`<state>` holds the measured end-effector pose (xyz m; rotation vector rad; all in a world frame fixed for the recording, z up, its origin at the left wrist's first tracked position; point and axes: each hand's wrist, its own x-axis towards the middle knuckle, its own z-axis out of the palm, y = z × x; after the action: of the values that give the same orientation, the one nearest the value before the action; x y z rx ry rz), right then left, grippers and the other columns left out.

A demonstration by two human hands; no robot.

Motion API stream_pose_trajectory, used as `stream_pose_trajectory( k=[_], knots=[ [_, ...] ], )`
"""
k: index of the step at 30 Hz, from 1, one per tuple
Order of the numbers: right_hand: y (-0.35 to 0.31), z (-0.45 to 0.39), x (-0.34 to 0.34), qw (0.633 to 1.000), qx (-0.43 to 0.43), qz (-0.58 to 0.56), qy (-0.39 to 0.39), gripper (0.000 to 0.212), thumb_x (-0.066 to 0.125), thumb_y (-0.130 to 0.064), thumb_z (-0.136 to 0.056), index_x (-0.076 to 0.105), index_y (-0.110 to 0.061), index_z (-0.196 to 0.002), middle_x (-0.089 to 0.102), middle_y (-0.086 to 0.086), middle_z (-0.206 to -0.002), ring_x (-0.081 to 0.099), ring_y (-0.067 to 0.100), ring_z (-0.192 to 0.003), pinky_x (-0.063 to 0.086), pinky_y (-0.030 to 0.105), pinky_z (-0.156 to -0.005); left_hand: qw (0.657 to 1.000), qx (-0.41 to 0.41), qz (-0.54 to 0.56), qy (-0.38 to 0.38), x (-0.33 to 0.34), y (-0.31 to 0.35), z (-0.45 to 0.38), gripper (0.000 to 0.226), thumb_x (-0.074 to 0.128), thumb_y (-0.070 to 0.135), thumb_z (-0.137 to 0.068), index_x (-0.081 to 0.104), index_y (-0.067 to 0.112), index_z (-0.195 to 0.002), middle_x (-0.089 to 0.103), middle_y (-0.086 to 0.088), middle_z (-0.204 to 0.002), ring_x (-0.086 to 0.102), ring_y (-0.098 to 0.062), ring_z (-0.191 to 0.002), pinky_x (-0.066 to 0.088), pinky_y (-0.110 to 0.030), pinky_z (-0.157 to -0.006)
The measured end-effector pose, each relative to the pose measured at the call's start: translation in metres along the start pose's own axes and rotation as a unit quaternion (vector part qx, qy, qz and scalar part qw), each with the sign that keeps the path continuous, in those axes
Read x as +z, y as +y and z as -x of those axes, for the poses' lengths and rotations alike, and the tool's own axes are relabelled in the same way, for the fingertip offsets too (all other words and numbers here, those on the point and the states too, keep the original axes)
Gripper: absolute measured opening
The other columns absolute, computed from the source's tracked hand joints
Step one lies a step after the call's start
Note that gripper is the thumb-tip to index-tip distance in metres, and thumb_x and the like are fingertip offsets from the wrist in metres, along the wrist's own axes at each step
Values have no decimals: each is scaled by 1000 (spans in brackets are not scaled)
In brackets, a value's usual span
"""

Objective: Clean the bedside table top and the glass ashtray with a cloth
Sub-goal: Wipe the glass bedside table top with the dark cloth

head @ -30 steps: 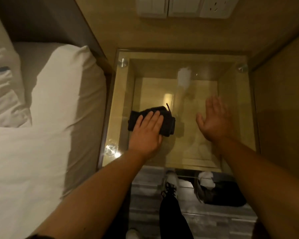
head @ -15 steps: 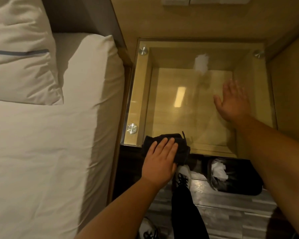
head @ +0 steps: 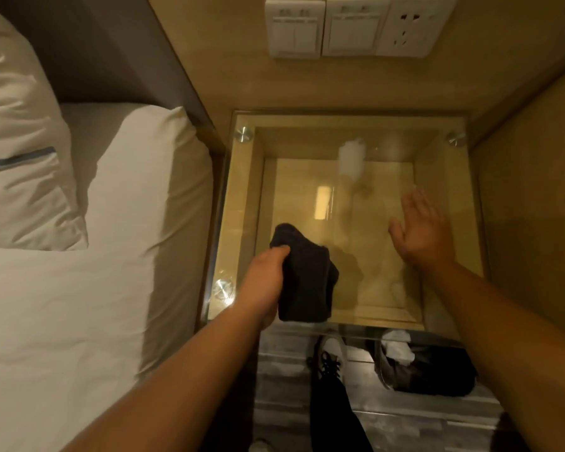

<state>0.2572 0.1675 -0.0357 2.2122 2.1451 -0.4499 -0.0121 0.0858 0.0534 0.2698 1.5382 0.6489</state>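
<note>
The bedside table (head: 242, 203) has a clear glass top over a wooden box frame, with round metal studs at its corners. My left hand (head: 265, 282) is closed on a dark cloth (head: 307, 282), which hangs bunched over the glass near the table's front left. My right hand (head: 421, 230) lies flat with fingers spread on the right side of the glass, holding nothing. No glass ashtray shows in this view. A white smear of reflection (head: 351, 158) sits on the glass toward the back.
A bed with a white sheet (head: 95, 288) and pillow (head: 20, 177) presses against the table's left side. Wall switches and a socket (head: 356, 24) are above. A dark waste bin (head: 431, 370) with white paper and my shoe (head: 330, 357) are on the floor in front.
My left hand went from pressing flat on the cloth at the front edge to gripping it bunched, lifted back over the glass. My right hand stayed flat on the right side.
</note>
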Motion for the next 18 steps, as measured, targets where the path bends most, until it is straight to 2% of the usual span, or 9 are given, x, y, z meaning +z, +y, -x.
stream_pose_trajectory(
  k=[3,5,7,9,11,12,14,16,18],
  knots=[
    [17,-1,-1,997,67,27,14,72,27,-46,-88,28,-5,-147,23,19,-155,19,35,-143,17,51,-116,988,129,-77,27,32,64,-34,28,49,44,-89,61,25,-107,64,-7,-114,62,-28,-104,50,-48,-95],
    [19,-2,0,996,72,40,17,72,24,-45,-88,29,-4,-146,24,20,-155,17,35,-144,16,51,-117,948,256,-179,58,58,108,-62,32,41,34,-99,58,17,-121,63,-9,-111,61,-28,-103,51,-44,-92],
    [18,-2,-1,997,63,45,18,71,20,-46,-89,27,-5,-147,23,19,-155,15,33,-145,14,49,-118,873,365,-310,94,85,145,-94,34,38,31,-102,56,11,-123,64,-12,-111,61,-28,-102,50,-38,-85],
    [18,-1,2,997,61,51,18,72,20,-46,-88,26,-6,-148,23,18,-156,15,32,-145,14,49,-118,776,440,-441,101,114,174,-128,35,38,30,-101,53,10,-126,64,-16,-112,61,-31,-99,49,-36,-80],
    [19,-2,4,996,64,62,25,72,21,-46,-87,26,-6,-148,26,19,-155,18,32,-145,16,49,-117,683,455,-570,46,140,188,-167,39,41,27,-99,46,11,-134,59,-18,-123,57,-33,-107,44,-36,-85],
    [21,-3,6,996,64,65,23,72,22,-45,-87,25,-6,-148,25,18,-155,17,31,-145,15,48,-118,638,444,-629,11,151,187,-184,45,42,27,-99,41,11,-141,52,-18,-134,52,-33,-118,40,-38,-94],
    [23,-4,9,996,62,64,30,72,24,-44,-88,25,-6,-148,24,17,-155,16,30,-145,13,47,-118,558,435,-707,-6,161,168,-210,56,39,29,-99,25,12,-151,29,-14,-155,28,-30,-141,20,-43,-114],
    [24,-4,10,996,58,55,44,70,27,-43,-87,31,-4,-146,28,19,-154,20,31,-144,16,49,-117,531,448,-718,30,160,152,-220,60,36,31,-100,15,14,-153,14,-7,-161,10,-24,-148,4,-43,-119],
    [24,-3,10,996,51,55,49,70,28,-41,-87,33,-3,-144,29,19,-153,22,33,-143,15,49,-117,529,454,-716,36,156,145,-220,60,34,33,-100,13,15,-153,11,-6,-161,7,-22,-148,2,-42,-120]
  ],
)
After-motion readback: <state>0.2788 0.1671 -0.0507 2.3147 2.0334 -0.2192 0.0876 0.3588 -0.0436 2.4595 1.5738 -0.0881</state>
